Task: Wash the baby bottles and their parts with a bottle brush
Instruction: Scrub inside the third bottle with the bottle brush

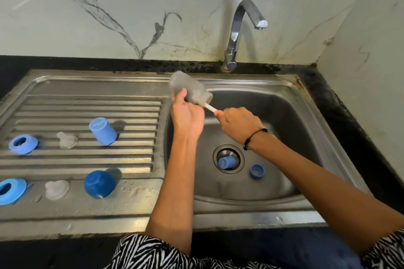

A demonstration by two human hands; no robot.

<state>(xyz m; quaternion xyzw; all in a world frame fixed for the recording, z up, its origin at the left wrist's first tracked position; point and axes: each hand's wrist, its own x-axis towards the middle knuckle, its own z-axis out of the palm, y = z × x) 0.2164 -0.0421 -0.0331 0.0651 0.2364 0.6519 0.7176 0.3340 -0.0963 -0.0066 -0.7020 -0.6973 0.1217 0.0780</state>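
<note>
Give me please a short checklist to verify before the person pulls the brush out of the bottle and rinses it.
1. Left hand has a grip on the bottle: ok, fingers curl round it.
2. Right hand has a grip on the brush handle: ok.
3. Brush head is inside the bottle: ok, only the white handle shows outside its mouth.
4. Bottle is over the sink basin, so drips fall in: ok, at the basin's left edge.
5. Water runs from the faucet for rinsing: not ok, no stream is visible.
6. Drain is free: not ok, a blue cap lies in it, and a blue ring sits beside it.
</note>
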